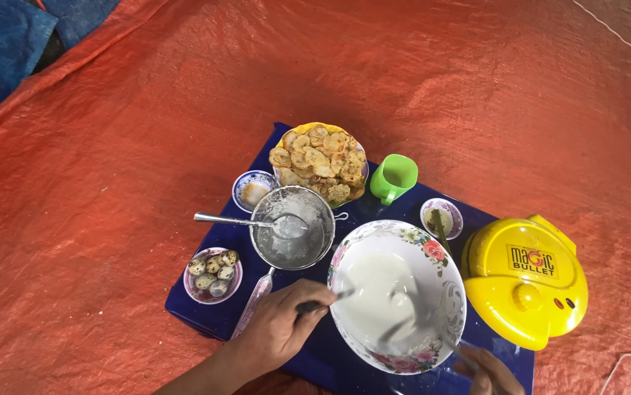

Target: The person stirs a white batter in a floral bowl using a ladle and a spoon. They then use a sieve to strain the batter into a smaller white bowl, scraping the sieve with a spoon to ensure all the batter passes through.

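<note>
White ceramic-looking bowl with a pink-and-green floral rim [443,256]: sits on a dark blue tray [205,311] laid over an orange tarpaulin floor cover [110,183]. Holds a pale, milky batter. Judged heavy when this full, rigid, breakable, with a glazed rim likely slick where wet; best held with a palm against the outer wall or by the rim on the near side.

Left hand [279,329]: just left of the bowl, fingers closed around the dark handle of a stirring utensil [326,301] whose working end is blurred in the batter. Handle judged thin and light.

Right hand [487,373]: at the bowl's lower right edge, largely cut off by the frame; whether it is gripping anything cannot be told.

Left of the bowl: round metal sieve [293,227] with a metal spoon [242,220] laid across it. Further left, small dish of speckled quail eggs [213,274], fragile. Behind the sieve: yellow plate of fried golden discs [321,161] and small white dish [253,190]. Behind the bowl: green plastic cup [394,177], small sauce dish [441,216]. Right of the bowl: yellow domed plastic appliance [524,281].
</note>
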